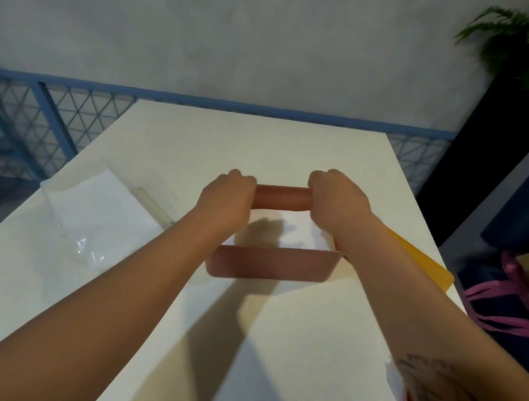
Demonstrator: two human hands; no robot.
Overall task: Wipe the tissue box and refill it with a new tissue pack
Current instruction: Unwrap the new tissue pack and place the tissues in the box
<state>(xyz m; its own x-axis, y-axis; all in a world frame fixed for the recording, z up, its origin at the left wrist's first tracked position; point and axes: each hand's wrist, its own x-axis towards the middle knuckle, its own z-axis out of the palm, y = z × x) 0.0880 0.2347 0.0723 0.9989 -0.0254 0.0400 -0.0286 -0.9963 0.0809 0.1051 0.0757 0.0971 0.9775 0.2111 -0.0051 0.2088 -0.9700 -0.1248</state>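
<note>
Your left hand (pixel 227 199) and right hand (pixel 337 201) each curl their fingers over the far wall of the pink tissue box (pixel 267 263), which sits in the middle of the table (pixel 265 141) with white tissues (pixel 299 232) showing inside. A clear plastic wrapper (pixel 90 218) lies to its left, and a yellow cloth (pixel 419 263) shows beneath your right forearm.

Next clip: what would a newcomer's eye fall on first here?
The left hand and right hand grip the far wall of an open pink tissue box, white inside, mid-way up the white table. A clear plastic wrapper lies left of it; a yellow cloth peeks out behind the right forearm.
</note>
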